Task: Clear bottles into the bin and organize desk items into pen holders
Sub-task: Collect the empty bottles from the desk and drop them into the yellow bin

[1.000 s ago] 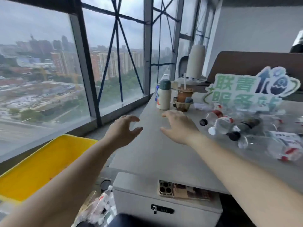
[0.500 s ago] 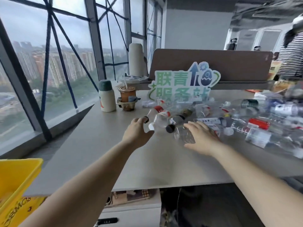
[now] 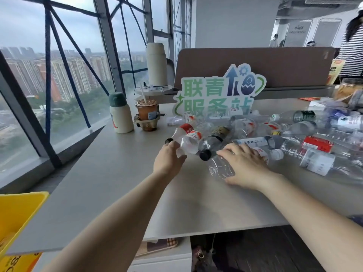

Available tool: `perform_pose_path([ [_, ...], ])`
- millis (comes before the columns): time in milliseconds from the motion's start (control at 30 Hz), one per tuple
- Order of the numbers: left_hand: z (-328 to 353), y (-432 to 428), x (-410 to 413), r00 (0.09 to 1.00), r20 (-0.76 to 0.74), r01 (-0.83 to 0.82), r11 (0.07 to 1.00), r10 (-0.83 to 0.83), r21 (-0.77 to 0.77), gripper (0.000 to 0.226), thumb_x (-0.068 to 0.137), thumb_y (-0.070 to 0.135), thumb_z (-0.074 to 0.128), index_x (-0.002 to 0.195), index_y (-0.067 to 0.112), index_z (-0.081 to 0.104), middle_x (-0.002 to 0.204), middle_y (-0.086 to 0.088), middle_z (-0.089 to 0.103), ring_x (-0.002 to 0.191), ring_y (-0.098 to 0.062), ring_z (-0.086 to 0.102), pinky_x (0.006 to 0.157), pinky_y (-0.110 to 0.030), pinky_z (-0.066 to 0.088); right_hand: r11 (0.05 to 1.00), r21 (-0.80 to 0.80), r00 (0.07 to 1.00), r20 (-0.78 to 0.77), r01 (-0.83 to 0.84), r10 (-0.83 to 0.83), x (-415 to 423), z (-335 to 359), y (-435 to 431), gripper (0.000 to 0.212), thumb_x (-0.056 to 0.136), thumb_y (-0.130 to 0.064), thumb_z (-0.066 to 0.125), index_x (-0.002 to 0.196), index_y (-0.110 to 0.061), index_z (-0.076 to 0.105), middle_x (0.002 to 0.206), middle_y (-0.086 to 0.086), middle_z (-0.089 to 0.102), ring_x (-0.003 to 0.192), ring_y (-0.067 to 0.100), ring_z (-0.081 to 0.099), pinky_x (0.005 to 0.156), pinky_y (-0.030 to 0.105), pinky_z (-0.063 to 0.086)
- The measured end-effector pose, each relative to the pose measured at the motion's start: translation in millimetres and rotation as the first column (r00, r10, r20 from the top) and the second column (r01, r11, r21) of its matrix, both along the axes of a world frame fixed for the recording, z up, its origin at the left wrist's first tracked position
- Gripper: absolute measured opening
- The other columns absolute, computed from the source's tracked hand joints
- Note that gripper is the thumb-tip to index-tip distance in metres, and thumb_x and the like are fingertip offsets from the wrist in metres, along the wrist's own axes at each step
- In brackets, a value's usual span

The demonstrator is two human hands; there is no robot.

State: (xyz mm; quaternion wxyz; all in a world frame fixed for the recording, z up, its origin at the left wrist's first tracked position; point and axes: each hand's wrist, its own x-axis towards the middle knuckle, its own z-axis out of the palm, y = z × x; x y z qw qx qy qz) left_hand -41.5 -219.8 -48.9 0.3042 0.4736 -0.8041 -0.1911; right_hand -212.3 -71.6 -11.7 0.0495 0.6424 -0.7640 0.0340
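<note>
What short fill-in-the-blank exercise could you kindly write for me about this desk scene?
1. The bin at lower left is ____.
2. The dark bottle between the left hand and the right hand has a ____ cap.
3. The small cream flask has a ____ lid.
4. The nearest clear bottle is held by the ____ hand.
Missing words: yellow, black, green, right.

Free room was found on the near left of the desk [image 3: 110, 173]. The right side was blocked by lying bottles [image 3: 318, 144], the back by a flask [image 3: 120, 116] and a coffee cup [image 3: 147, 111].
</note>
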Motion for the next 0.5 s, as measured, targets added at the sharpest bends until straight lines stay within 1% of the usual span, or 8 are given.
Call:
perform_pose_path([
  [133,6.1,18.4,45.4,0.998,-0.063,0.015,0.998,-0.018,-0.056,0.034,0.081,0.025,0.071,0.113,0.017,0.060,0.113,-0.004,0.060,0.098,-0.024,0.060,0.082,-0.031,0.048,0.997,0.013,0.997,-0.014,-0.075,0.075,26.8,7.8,3.7,0.072,0.076,-0.037,0.068,0.137,-0.031,0.031,0.140,-0.006,0.034,0.131,0.021,0.025,0.106,0.034,0.023],
  [233,17.4,36.7,102.7,0.994,-0.106,-0.026,0.996,0.017,-0.086,0.025,0.078,0.025,0.073,0.101,0.022,0.063,0.102,0.000,0.060,0.088,-0.019,0.063,0.074,-0.030,0.049,0.985,-0.055,0.986,-0.009,-0.166,0.165,65.8,24.6,5.7,0.070,0.075,-0.051,0.068,0.132,-0.029,0.033,0.137,-0.003,0.038,0.129,0.021,0.029,0.106,0.037,0.030],
  [300,28.2,50.6,148.1,0.989,-0.132,-0.083,0.990,0.068,-0.112,0.025,0.078,0.023,0.074,0.100,0.022,0.064,0.100,0.001,0.059,0.085,-0.018,0.064,0.074,-0.032,0.053,0.963,-0.155,0.973,0.033,-0.221,0.229,98.6,40.0,3.3,0.074,0.072,-0.061,0.067,0.131,-0.029,0.034,0.135,-0.004,0.041,0.127,0.021,0.035,0.103,0.042,0.037],
  [367,41.3,63.9,195.2,0.977,-0.178,-0.148,0.975,0.119,-0.163,0.027,0.077,0.020,0.076,0.102,0.020,0.065,0.100,0.000,0.059,0.080,-0.016,0.065,0.072,-0.032,0.056,0.911,-0.290,0.942,0.080,-0.292,0.327,137.1,54.8,-2.3,0.077,0.070,-0.066,0.065,0.130,-0.028,0.036,0.133,-0.004,0.045,0.124,0.020,0.041,0.098,0.041,0.042],
  [400,48.0,70.0,218.7,0.969,-0.194,-0.187,0.964,0.150,-0.188,0.028,0.077,0.019,0.077,0.103,0.018,0.066,0.099,0.000,0.059,0.079,-0.015,0.065,0.070,-0.026,0.055,0.878,-0.355,0.916,0.115,-0.323,0.383,158.5,61.2,-6.5,0.078,0.070,-0.067,0.065,0.131,-0.027,0.037,0.133,-0.004,0.047,0.122,0.020,0.044,0.096,0.038,0.043],
  [433,54.3,76.3,242.3,0.960,-0.204,-0.233,0.950,0.191,-0.208,0.029,0.077,0.018,0.077,0.104,0.017,0.066,0.099,0.001,0.058,0.079,-0.014,0.065,0.068,-0.017,0.052,0.839,-0.416,0.883,0.154,-0.350,0.444,181.3,66.8,-10.8,0.078,0.071,-0.065,0.066,0.132,-0.026,0.038,0.132,-0.004,0.048,0.120,0.019,0.046,0.093,0.034,0.043],
  [467,59.9,82.2,265.4,0.947,-0.216,-0.285,0.932,0.238,-0.223,0.030,0.077,0.018,0.076,0.105,0.016,0.066,0.099,0.002,0.057,0.080,-0.014,0.065,0.066,-0.012,0.048,0.800,-0.475,0.843,0.193,-0.368,0.502,204.7,70.1,-16.7,0.078,0.071,-0.063,0.068,0.132,-0.024,0.039,0.132,-0.004,0.049,0.119,0.017,0.048,0.088,0.030,0.042],
  [500,64.9,88.3,288.1,0.931,-0.235,-0.334,0.912,0.280,-0.238,0.030,0.077,0.017,0.076,0.106,0.015,0.066,0.099,0.003,0.056,0.081,-0.016,0.065,0.066,-0.012,0.046,0.758,-0.531,0.797,0.230,-0.378,0.559,227.6,72.2,-22.6,0.077,0.072,-0.060,0.070,0.132,-0.023,0.041,0.131,-0.004,0.050,0.117,0.016,0.049,0.085,0.027,0.040],
])
